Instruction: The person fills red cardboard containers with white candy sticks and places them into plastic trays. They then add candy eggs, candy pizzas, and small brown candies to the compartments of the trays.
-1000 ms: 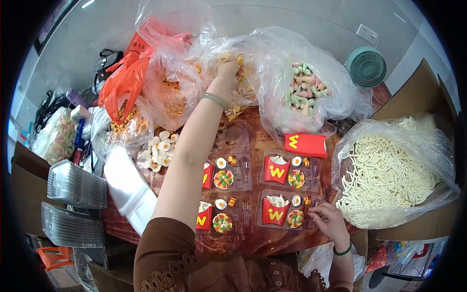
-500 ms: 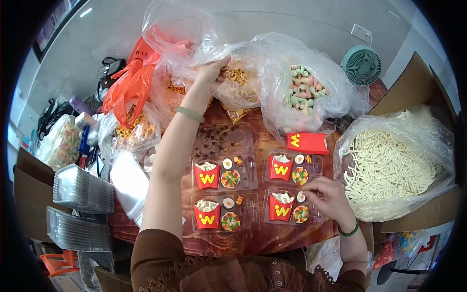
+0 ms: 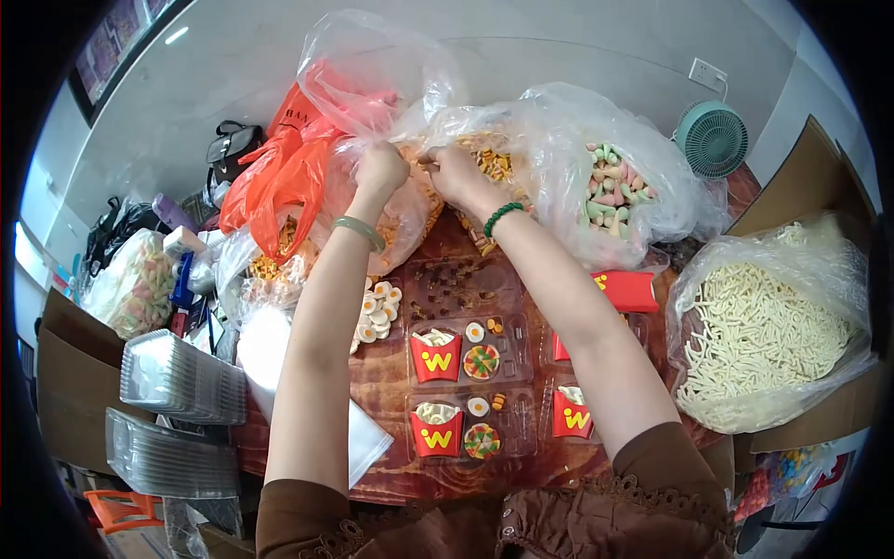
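Observation:
Both hands reach to the plastic bags at the back of the table. My left hand (image 3: 382, 170), closed, grips the edge of a clear bag (image 3: 410, 210) of orange candies. Close to its right, my right hand (image 3: 458, 175) is closed at the plastic; whatever its fingers pinch is too small to make out. Below stand clear trays (image 3: 518, 365) with red boxes (image 3: 437, 357) of white sticks, round pizza candies (image 3: 481, 361), egg candies (image 3: 475, 332) and small orange pieces. My right forearm hides part of the right-hand trays.
Loose egg candies (image 3: 377, 312) lie left of the trays. A bag of white sticks (image 3: 764, 326) is at right, a bag of pastel candies (image 3: 610, 191) behind. Stacked clear trays (image 3: 182, 377) stand at left, a red bag (image 3: 279, 191) behind, a green fan (image 3: 711, 139) back right.
My right hand has moved from the lower right tray up to the bags beside my left hand. The view has shifted, and loose egg candies now show beside my left forearm.

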A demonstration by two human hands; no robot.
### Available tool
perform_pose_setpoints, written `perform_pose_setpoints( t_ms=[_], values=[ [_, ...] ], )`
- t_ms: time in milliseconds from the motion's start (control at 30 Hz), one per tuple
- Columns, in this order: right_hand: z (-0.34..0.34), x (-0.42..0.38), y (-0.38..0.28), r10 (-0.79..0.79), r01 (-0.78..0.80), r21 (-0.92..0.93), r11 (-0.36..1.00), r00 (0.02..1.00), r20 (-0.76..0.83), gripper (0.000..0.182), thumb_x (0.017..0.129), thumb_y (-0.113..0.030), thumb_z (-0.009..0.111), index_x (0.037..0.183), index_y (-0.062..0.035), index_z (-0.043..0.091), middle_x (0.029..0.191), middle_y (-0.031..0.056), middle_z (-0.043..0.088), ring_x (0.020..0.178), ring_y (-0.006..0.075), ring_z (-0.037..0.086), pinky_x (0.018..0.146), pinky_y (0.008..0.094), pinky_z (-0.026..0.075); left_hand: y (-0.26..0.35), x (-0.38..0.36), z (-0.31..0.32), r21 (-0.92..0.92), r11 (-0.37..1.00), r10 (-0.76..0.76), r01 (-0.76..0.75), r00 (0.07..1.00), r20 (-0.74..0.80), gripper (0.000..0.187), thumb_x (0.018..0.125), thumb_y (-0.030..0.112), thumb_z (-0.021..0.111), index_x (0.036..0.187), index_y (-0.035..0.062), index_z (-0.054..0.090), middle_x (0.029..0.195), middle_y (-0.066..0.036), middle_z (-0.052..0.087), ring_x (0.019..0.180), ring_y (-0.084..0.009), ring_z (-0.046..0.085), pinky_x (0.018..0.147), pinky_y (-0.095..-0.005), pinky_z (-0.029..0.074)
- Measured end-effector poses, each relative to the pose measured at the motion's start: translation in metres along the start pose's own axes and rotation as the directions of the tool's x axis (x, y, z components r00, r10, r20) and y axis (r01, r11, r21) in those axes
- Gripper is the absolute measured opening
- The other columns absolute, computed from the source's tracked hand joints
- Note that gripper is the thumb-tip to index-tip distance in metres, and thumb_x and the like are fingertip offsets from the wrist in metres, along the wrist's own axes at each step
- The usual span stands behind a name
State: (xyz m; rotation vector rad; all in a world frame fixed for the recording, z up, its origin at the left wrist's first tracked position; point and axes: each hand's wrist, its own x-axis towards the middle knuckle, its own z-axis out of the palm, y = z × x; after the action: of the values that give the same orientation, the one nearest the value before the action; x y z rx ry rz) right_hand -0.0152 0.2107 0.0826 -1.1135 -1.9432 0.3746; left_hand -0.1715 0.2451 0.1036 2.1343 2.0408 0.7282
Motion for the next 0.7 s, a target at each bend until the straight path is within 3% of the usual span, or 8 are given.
perform_pose_setpoints(
  t_ms=[33, 100, 233, 300, 367, 400, 600, 700],
  values=[
    [0.005, 0.005, 0.005, 0.015, -0.015, -0.115, 0.993, 1.0, 0.005, 0.023, 0.082, -0.009, 0.054, 0.102, -0.0049, 0.067, 0.097, 0.0175, 0.066, 0.089, 0.0323, 0.063, 0.078, 0.0378, 0.05, -0.003, -0.001, 0.002, 0.0, 1.0, -0.003, 0.003, 1.0, -0.001, 0.031, 0.073, 0.02, 0.067, 0.096, -0.0012, 0.067, 0.097, -0.024, 0.064, 0.092, -0.0354, 0.063, 0.081, -0.0414, 0.051],
    [0.011, 0.014, 0.012, 0.034, -0.031, -0.229, 0.973, 0.999, 0.006, 0.024, 0.082, -0.007, 0.053, 0.102, -0.0052, 0.067, 0.099, 0.018, 0.065, 0.091, 0.0336, 0.063, 0.078, 0.0389, 0.05, -0.007, -0.003, 0.005, -0.035, 0.996, 0.08, -0.086, 0.985, -0.155, 0.02, 0.069, 0.018, 0.063, 0.077, 0.0009, 0.069, 0.075, -0.02, 0.065, 0.073, -0.0315, 0.065, 0.07, -0.0396, 0.051],
    [0.024, 0.029, 0.007, 0.068, -0.051, -0.446, 0.893, 0.997, 0.021, 0.025, 0.082, -0.004, 0.048, 0.098, -0.0075, 0.068, 0.1, 0.018, 0.065, 0.095, 0.0333, 0.061, 0.081, 0.0404, 0.049, -0.011, -0.005, -0.001, -0.069, 0.994, 0.083, -0.087, 0.994, -0.065, 0.019, 0.071, 0.02, 0.065, 0.075, 0.001, 0.068, 0.065, -0.017, 0.064, 0.063, -0.0272, 0.065, 0.062, -0.0369, 0.051],
    [0.026, 0.032, 0.0, 0.075, -0.045, -0.541, 0.84, 0.997, 0.032, 0.026, 0.082, -0.004, 0.047, 0.097, -0.0086, 0.068, 0.1, 0.0181, 0.064, 0.096, 0.0331, 0.061, 0.083, 0.0407, 0.049, -0.013, -0.007, -0.002, -0.201, 0.976, 0.074, -0.085, 0.995, -0.059, 0.019, 0.074, 0.019, 0.067, 0.073, 0.0006, 0.068, 0.057, -0.012, 0.061, 0.053, -0.0191, 0.061, 0.051, -0.0325, 0.048],
    [0.025, 0.03, -0.007, -0.051, 0.107, -0.63, 0.77, 0.993, 0.107, 0.019, 0.083, -0.007, 0.048, 0.086, -0.0052, 0.067, 0.095, 0.0162, 0.066, 0.092, 0.0303, 0.064, 0.076, 0.0386, 0.052, -0.016, -0.008, -0.003, -0.246, 0.968, 0.051, -0.056, 0.998, -0.024, 0.019, 0.075, 0.02, 0.068, 0.073, 0.0006, 0.068, 0.056, -0.009, 0.059, 0.05, -0.0157, 0.058, 0.048, -0.0304, 0.047],
    [0.023, 0.028, -0.008, -0.052, 0.108, -0.63, 0.769, 0.993, 0.106, 0.019, 0.083, -0.007, 0.048, 0.086, -0.0052, 0.067, 0.095, 0.0162, 0.066, 0.092, 0.0303, 0.064, 0.076, 0.0386, 0.052, -0.015, -0.011, -0.006, -0.292, 0.956, 0.03, -0.025, 0.999, 0.014, 0.019, 0.076, 0.02, 0.069, 0.072, 0.0007, 0.067, 0.056, -0.006, 0.058, 0.048, -0.0122, 0.056, 0.045, -0.0283, 0.045],
    [0.016, 0.021, -0.005, -0.038, 0.094, -0.504, 0.858, 0.992, 0.121, 0.022, 0.083, -0.006, 0.048, 0.094, -0.0103, 0.067, 0.097, 0.0144, 0.066, 0.094, 0.0295, 0.063, 0.078, 0.039, 0.052, -0.01, -0.021, -0.014, -0.453, 0.887, -0.055, 0.084, 0.996, 0.075, 0.019, 0.077, 0.018, 0.069, 0.076, -0.0013, 0.068, 0.06, -0.004, 0.059, 0.047, -0.0123, 0.054, 0.043, -0.0277, 0.043],
    [0.018, 0.018, -0.008, -0.155, 0.157, -0.374, 0.914, 0.987, 0.036, 0.019, 0.079, -0.012, 0.057, 0.095, -0.0099, 0.064, 0.098, 0.0155, 0.065, 0.097, 0.0313, 0.061, 0.082, 0.0413, 0.049, -0.008, -0.021, -0.01, -0.453, 0.887, -0.066, 0.085, 0.996, 0.057, 0.018, 0.078, 0.016, 0.069, 0.078, -0.0021, 0.068, 0.061, -0.005, 0.06, 0.048, -0.0122, 0.054, 0.043, -0.0273, 0.043]
  ],
)
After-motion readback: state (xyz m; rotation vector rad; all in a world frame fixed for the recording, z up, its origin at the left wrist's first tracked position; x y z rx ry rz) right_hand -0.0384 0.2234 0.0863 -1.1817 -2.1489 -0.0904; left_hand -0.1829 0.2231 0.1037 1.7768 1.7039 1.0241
